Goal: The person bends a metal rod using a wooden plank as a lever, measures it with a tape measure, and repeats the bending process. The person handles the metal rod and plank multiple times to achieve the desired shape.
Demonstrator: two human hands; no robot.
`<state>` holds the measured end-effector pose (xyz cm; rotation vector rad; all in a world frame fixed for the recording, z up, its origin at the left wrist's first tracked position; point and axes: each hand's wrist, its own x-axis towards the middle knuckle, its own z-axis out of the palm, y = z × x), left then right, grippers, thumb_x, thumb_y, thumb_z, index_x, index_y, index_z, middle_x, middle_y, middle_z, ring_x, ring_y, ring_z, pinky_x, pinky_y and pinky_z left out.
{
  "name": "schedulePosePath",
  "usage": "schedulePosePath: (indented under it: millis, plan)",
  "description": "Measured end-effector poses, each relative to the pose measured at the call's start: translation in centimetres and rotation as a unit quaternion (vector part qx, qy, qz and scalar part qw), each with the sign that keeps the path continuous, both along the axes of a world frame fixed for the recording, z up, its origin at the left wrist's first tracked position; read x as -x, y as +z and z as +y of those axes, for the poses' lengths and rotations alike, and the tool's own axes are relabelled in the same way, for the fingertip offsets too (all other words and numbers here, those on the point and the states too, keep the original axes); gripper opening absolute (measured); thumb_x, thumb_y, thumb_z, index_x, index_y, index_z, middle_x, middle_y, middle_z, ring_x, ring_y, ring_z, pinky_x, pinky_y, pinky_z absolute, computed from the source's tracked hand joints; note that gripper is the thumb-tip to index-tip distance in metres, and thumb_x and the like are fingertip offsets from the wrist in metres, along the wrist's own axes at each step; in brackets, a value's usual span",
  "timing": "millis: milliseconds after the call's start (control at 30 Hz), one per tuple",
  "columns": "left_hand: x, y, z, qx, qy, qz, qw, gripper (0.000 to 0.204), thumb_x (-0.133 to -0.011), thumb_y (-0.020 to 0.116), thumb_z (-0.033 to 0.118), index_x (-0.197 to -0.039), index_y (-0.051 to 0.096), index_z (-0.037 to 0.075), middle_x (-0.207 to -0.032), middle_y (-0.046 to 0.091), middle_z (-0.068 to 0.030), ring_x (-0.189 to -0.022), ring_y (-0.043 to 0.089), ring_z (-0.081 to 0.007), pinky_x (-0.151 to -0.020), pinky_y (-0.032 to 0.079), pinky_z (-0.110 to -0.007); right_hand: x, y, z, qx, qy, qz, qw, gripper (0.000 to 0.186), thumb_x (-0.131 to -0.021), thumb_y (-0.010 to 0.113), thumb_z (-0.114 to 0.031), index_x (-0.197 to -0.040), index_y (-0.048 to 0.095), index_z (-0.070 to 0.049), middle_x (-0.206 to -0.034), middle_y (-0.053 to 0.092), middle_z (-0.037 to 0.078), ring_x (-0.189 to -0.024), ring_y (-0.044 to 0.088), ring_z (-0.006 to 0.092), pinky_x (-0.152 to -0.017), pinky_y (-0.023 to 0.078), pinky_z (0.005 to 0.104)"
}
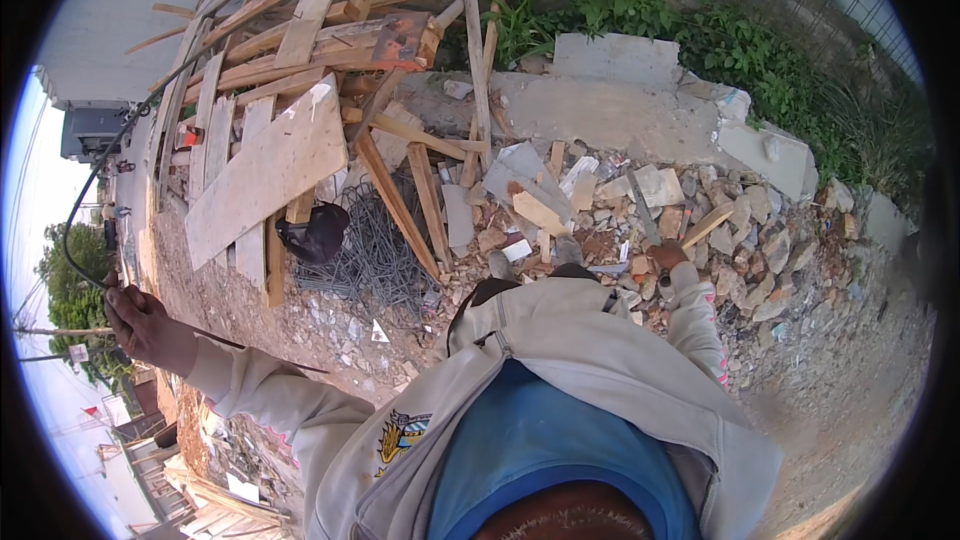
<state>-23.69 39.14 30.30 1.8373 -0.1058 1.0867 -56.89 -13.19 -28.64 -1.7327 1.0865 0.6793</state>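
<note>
Rubble-strewn ground [800, 420]: left hand [152, 328], fingers clamped on bent dark rod [67, 236], which could snag piled boards [265, 165] if pulled; right hand [668, 258], finger closure indeterminable.

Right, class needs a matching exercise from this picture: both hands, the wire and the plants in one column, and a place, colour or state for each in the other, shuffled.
Column one
1. Left hand
2. Right hand
3. Wire tangle
4. Plants

Column two
A. Grey, on the ground near the wooden boards
B. Closed around a thin dark rod or cable
C. Green, growing beyond the concrete slab
D. Out over the broken rubble

Pairs: 1-B, 2-D, 3-A, 4-C
</note>
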Motion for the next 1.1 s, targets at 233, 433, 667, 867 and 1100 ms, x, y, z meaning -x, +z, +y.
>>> schedulePosePath:
  millis: [233,433,667,867,1100]
  plan:
    - [5.6,-3.5,6.0,-0.027,0.035,0.027,0.999,0.035,-0.108,0.049,0.024,-0.122,0.06,-0.005,-0.076,0.039,0.0003,-0.057,0.029,-0.0049,-0.048,0.021,-0.021,-7.6,-4.7,4.5,-0.134,0.109,-0.062,0.983,0.052,-0.08,0.072,-0.041,-0.103,0.071,0.006,-0.089,0.072,0.02,-0.078,0.069,0.0287,-0.072,0.054,0.0379]
    - [9.8,-5.5,13.8,0.092,-0.027,0.002,0.995,0.031,-0.106,0.054,0.022,-0.115,0.061,-0.007,-0.071,0.044,-0.0014,-0.055,0.032,-0.0045,-0.046,0.024,-0.018,-20.7,-3.0,11.9,-0.334,0.036,-0.039,0.941,0.026,-0.088,0.068,-0.027,-0.106,0.066,-0.008,-0.086,0.067,0.018,-0.074,0.065,0.0277,-0.068,0.054,0.0413]
    - [14.5,-6.4,21.9,0.095,-0.023,0.015,0.995,0.026,-0.104,0.057,0.019,-0.109,0.061,-0.006,-0.103,0.063,-0.0117,-0.063,0.04,-0.0058,-0.045,0.028,-0.017,-33.9,-1.8,24.8,-0.548,-0.217,0.001,0.808,0.02,-0.092,0.064,-0.017,-0.108,0.055,-0.009,-0.084,0.059,0.017,-0.073,0.062,0.0273,-0.057,0.053,0.0373]
    - [17.0,-4.6,25.1,0.035,0.084,0.014,0.996,0.029,-0.104,0.056,0.023,-0.108,0.06,-0.005,-0.076,0.047,-0.0024,-0.059,0.034,-0.0049,-0.047,0.023,-0.018,-47.3,-4.7,33.2,-0.469,-0.203,-0.034,0.859,0.029,-0.099,0.06,-0.031,-0.115,0.057,-0.007,-0.092,0.064,0.022,-0.083,0.067,0.0345,-0.064,0.06,0.046]
    - [18.4,-3.9,28.7,0.055,0.149,-0.026,0.987,0.034,-0.104,0.057,0.027,-0.114,0.062,-0.004,-0.07,0.038,0.0021,-0.055,0.029,-0.0049,-0.047,0.021,-0.019,-58.6,-5.1,40.7,-0.423,-0.265,-0.101,0.86,0.044,-0.103,0.053,-0.043,-0.124,0.056,-0.005,-0.109,0.066,0.021,-0.087,0.07,0.0359,-0.074,0.063,0.0479]
